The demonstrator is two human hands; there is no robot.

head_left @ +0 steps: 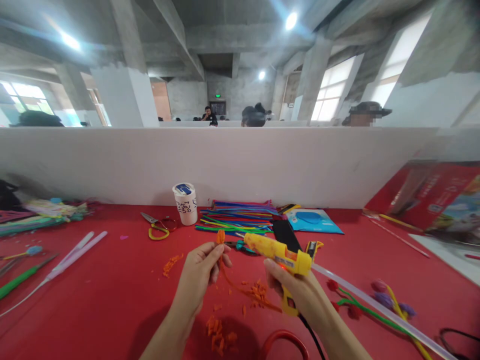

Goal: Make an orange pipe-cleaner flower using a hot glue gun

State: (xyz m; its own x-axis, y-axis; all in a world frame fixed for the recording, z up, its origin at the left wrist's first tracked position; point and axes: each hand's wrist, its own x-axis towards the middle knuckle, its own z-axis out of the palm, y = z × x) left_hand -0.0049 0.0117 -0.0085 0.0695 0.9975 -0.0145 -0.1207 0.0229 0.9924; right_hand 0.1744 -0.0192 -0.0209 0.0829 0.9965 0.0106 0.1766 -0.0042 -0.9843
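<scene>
Glue gun (275, 250), yellow, right of centre: gripped in the right hand (290, 282), nozzle pointing left. Glue stick (371, 302), clear: running from the gun's rear toward the lower right corner. Cord (312, 332), black: hanging from the handle to the bottom edge. Orange piece (221, 237), small, centre of the frame: pinched between thumb and fingers of the left hand (204, 262), just beside the nozzle, a gap between. Orange strip (233, 285): trailing from the left hand, down and right toward the gun's handle. Orange scraps (215, 334): loose on the red table (123, 285), lower centre. Pliers (245, 247), teal-handled: centre, partly hidden. Coloured stems (240, 212): bundle laid sideways, upper centre of the tabletop. Cup (186, 207), white, dark-patterned: upright, left of the bundle. Scissors (159, 230), one handle yellow, the other red: left of the cup. Phone (285, 234), black: right of the bundle, partly behind the gun. Packet (313, 220), blue and white: right of the phone. Partition (262, 160), pale: across mid-frame, people's heads showing above.
</scene>
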